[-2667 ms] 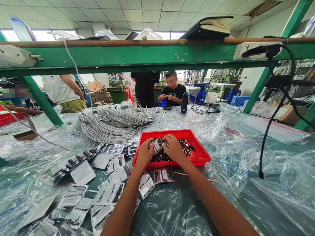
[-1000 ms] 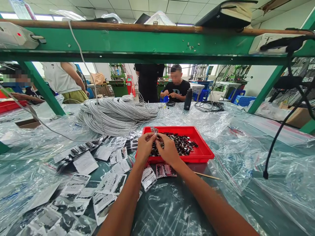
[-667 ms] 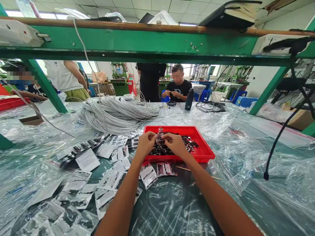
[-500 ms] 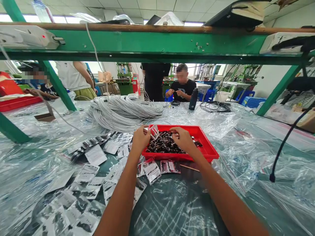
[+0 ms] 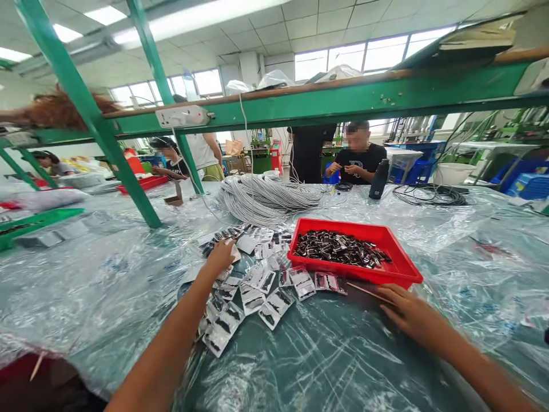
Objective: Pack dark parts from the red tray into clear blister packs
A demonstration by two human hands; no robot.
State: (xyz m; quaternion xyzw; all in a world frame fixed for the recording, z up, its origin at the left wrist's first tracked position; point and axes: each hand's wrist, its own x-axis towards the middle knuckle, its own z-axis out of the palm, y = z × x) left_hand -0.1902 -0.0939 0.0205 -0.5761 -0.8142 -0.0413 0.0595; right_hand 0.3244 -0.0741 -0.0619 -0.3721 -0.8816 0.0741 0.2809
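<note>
Small clear packets (image 5: 253, 286) strewn on plastic-covered green table (image 5: 309, 360), left of red tray (image 5: 403, 270) of dark parts. Left hand (image 5: 221, 256) reaches among packets; grip hidden, cannot tell. Right hand (image 5: 412, 313) flat, fingers loosely spread, before tray. Grey cable coil (image 5: 268, 197) behind; green rack (image 5: 326, 103) overhead.

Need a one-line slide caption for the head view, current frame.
Left hand reaches onto small plastic packets spread beside a red tray of dark parts; right hand rests on the plastic-covered table.

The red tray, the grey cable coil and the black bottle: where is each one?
red tray (image 5: 401, 273), head view, near rim
grey cable coil (image 5: 266, 197), head view, middle of bundle
black bottle (image 5: 379, 180), head view, body
</note>
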